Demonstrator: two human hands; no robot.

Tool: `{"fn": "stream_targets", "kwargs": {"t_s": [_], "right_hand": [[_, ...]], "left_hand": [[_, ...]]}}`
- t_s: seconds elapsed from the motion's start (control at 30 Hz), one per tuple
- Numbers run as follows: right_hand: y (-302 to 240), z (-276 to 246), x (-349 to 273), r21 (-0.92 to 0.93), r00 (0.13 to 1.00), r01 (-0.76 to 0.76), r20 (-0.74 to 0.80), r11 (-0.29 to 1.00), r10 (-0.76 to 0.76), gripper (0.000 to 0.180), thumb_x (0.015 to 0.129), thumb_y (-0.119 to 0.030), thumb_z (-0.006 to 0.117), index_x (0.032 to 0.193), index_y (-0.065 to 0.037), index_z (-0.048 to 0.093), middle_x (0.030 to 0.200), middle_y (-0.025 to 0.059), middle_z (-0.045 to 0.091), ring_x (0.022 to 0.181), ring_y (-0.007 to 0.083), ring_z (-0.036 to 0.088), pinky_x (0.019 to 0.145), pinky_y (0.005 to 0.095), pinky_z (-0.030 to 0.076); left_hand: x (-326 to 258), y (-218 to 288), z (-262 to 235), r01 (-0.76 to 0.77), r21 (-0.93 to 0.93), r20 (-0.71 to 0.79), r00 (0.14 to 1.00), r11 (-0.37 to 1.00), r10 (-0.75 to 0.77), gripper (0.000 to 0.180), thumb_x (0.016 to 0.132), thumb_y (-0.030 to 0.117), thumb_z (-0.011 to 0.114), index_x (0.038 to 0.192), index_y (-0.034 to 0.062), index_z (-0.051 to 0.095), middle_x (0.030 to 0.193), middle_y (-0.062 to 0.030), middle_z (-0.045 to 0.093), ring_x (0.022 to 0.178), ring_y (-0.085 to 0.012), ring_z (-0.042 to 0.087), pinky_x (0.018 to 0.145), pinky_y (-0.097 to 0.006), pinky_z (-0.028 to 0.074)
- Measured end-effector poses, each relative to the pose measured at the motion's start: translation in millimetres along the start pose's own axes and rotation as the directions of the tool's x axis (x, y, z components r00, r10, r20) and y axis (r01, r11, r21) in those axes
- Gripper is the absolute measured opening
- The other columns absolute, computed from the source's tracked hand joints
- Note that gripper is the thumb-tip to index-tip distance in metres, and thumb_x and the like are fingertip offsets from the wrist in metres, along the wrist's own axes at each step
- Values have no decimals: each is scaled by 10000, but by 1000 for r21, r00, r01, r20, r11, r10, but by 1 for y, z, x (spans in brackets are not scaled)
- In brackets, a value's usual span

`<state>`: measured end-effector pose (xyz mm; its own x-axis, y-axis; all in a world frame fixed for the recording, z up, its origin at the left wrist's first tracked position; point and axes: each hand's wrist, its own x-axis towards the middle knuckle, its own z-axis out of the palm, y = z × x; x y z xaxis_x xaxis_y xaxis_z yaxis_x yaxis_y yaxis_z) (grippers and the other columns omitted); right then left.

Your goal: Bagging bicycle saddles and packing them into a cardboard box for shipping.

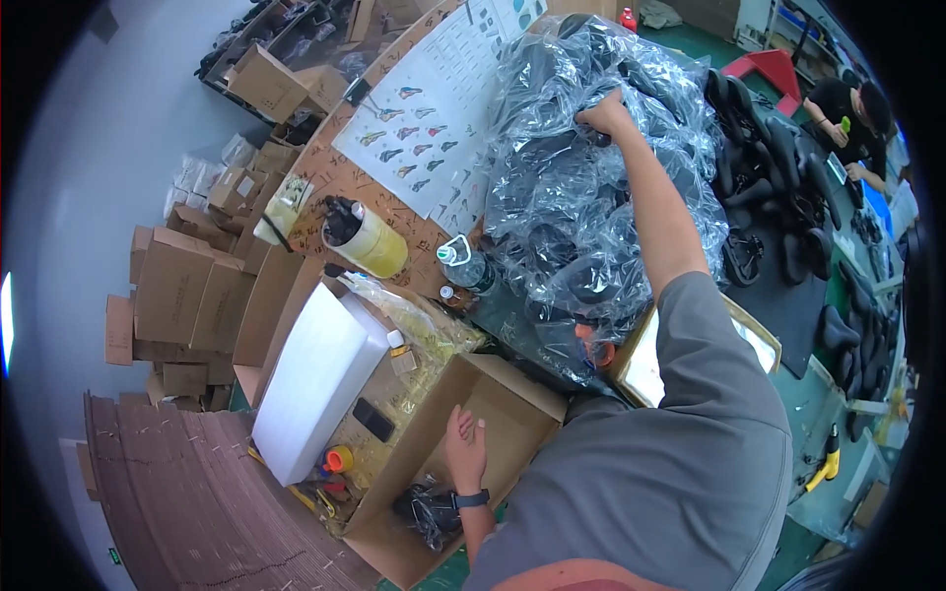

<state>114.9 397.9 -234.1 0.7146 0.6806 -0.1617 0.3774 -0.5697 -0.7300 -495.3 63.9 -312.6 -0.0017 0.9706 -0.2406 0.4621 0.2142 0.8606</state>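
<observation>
My right arm stretches to the far side of a big pile of black bicycle saddles in clear plastic bags (562, 217). There my right hand (603, 113) has its fingers curled onto a plastic-wrapped bicycle saddle (591, 126); the fingertips are partly hidden. My left hand (466, 448), a dark band on its wrist, is over an open cardboard box (517, 399). Its fingers are stretched out and nothing is in them. In the near end of that box, beside the left wrist, lies a black item in clear plastic (430, 512).
Left of the box are white foam sheets (320, 384), a dark phone (372, 420) and orange tape (338, 459). A water bottle (465, 264) and yellow container (370, 244) stand near the pile. Stacked flat cardboard (187, 492) is lower left. At right, a person (852, 123) works beside unwrapped saddles (778, 167).
</observation>
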Motion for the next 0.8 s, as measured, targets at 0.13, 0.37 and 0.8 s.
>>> {"fn": "stream_targets", "kwargs": {"t_s": [0.13,0.37,0.8], "right_hand": [[31,-18,-13,252,980,198,-58,947,-190,1207,709,-303,877,1611,93,180,1488,325,524,1370,390,545,1147,395,429],[91,-64,-170,600,982,167,-32,782,-185,927,822,-281,803,1590,-5,362,1459,235,542,1342,316,526,1161,399,377],[61,4,-299,728,193,333,569,599,-799,275,935,-210,757,1171,-69,765,898,109,761,847,275,753,724,370,585]], "left_hand": [[3,35,21,2,-140,24,1000,990,2,594,994,92,701,1524,-15,456,1357,-216,647,1239,-264,645,1080,-374,498],[21,129,72,78,-313,346,937,946,37,634,996,102,703,1549,-11,415,1412,-179,624,1283,-262,619,1113,-386,472],[38,126,86,274,-659,117,957,701,-264,467,946,59,662,1395,9,542,1237,-83,673,1092,-214,674,928,-370,563]]}}
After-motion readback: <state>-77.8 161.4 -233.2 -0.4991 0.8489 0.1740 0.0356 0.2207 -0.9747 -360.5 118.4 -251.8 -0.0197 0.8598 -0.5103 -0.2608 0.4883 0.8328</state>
